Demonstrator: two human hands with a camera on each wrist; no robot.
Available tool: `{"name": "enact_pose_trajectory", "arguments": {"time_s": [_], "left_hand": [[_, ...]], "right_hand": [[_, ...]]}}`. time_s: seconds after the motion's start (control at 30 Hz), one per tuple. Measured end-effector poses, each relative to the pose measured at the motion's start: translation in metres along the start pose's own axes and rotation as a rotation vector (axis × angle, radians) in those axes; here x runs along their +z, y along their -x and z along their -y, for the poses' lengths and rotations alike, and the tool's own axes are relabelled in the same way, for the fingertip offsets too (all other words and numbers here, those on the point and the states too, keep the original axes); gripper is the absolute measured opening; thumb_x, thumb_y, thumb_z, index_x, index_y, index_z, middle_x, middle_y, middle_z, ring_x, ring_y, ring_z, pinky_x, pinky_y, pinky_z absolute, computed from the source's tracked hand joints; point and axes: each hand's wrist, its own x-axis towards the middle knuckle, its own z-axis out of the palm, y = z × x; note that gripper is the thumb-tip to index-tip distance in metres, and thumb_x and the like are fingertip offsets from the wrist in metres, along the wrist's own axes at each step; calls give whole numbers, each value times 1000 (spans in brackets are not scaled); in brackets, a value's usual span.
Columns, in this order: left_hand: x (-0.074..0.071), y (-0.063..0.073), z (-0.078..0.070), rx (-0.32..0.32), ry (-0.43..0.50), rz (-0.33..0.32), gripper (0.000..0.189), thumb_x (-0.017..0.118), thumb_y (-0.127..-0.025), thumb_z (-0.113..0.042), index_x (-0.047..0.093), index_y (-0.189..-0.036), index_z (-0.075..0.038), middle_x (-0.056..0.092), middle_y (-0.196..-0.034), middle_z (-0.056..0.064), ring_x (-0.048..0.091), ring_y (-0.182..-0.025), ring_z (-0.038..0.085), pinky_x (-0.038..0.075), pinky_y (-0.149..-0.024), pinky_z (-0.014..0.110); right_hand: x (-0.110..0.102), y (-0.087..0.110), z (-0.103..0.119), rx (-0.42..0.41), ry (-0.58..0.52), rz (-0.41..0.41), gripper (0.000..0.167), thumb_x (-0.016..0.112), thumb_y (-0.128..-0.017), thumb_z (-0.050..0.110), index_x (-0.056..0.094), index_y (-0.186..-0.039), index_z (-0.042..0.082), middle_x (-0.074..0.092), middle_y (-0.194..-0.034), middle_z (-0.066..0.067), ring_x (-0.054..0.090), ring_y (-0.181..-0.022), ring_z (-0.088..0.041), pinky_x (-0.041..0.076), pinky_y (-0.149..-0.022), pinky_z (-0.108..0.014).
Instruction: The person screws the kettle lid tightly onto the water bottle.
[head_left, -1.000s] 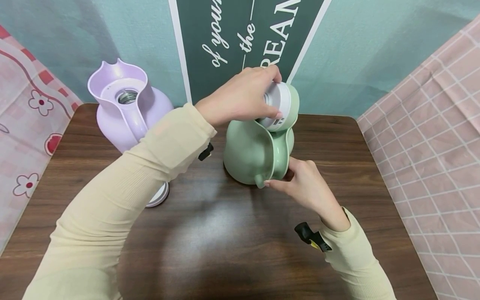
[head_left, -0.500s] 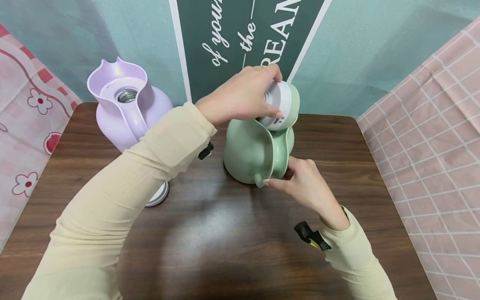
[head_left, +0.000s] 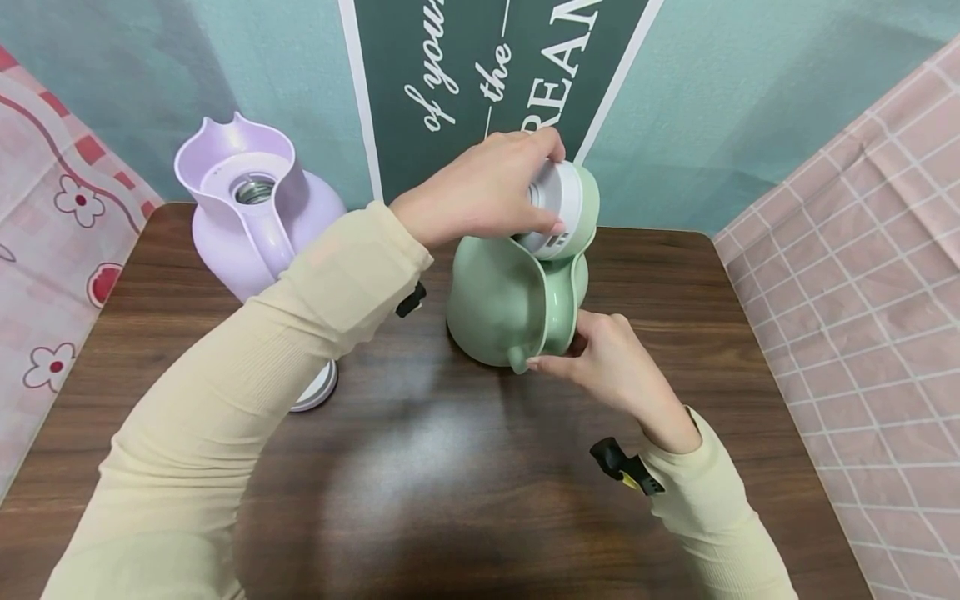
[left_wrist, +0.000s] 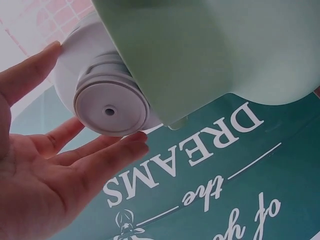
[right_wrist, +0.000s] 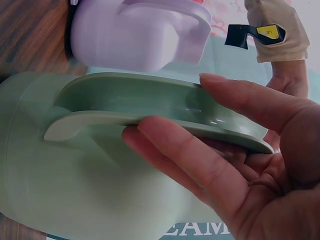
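A pale green vacuum jug (head_left: 491, 304) stands on the wooden table, its handle (head_left: 562, 312) facing the front right. My left hand (head_left: 495, 187) holds the jug's round white-and-green lid (head_left: 587, 208) by its edge, tilted on its side at the jug's mouth. The left wrist view shows the lid's white stopper (left_wrist: 112, 107), with a small hole in its end face, and fingers spread around it. My right hand (head_left: 611, 367) grips the handle, thumb on one side and fingers on the other in the right wrist view. The jug's opening is hidden behind the lid and left hand.
A lilac jug (head_left: 225, 242) with its mouth uncovered stands at the back left, partly behind my left sleeve. A round white-and-lilac piece (head_left: 321, 390) lies on the table (head_left: 435, 500), half covered by that sleeve. A dark green lettered panel (head_left: 450, 92) hangs behind.
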Motion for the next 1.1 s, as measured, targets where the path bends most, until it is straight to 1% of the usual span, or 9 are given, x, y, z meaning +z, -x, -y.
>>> {"name": "enact_pose_trajectory", "arguments": {"time_s": [0.27,0.4,0.6,0.87,0.97,1.1], "left_hand": [[-4,-4,-3,-4,-36,53,61,65,-82,-37,38,-130,-10,48,-124,3,41,-110,19,35,-89,27],[-4,-6,-3,-15,-38,57,63,65,-81,-38,38,-131,-11,48,-125,3,41,-112,18,35,-89,26],[-3,-7,-3,-29,-50,50,61,66,-80,-38,41,-129,-10,49,-124,2,41,-111,18,36,-88,27],[-2,-7,-5,-13,-37,18,57,69,-79,-34,46,-123,-8,53,-118,3,46,-104,17,38,-85,27],[-2,-7,-5,-20,-27,13,57,70,-78,-34,46,-123,-8,53,-118,4,45,-104,17,38,-85,26],[-1,-6,-4,-43,1,5,58,69,-79,-35,45,-123,-8,52,-118,3,42,-108,18,37,-86,25]], "right_hand": [[-1,0,-1,0,1,3,20,79,-69,20,66,-79,9,59,-60,6,52,-53,-8,42,-51,-26],[-1,0,-1,-1,1,0,20,79,-70,20,66,-79,10,59,-59,6,51,-52,-8,42,-51,-26],[0,-1,-1,-2,3,3,19,79,-70,20,66,-78,10,58,-58,6,50,-51,-8,41,-50,-26],[0,0,-2,-25,3,-5,20,79,-69,19,66,-80,9,58,-59,5,50,-52,-10,41,-50,-26],[0,0,-2,-27,1,-6,21,79,-69,19,66,-81,8,57,-59,5,50,-52,-10,41,-50,-26],[0,1,-2,-22,-3,-3,21,79,-69,19,66,-81,9,57,-59,5,49,-52,-10,41,-50,-26]]}}
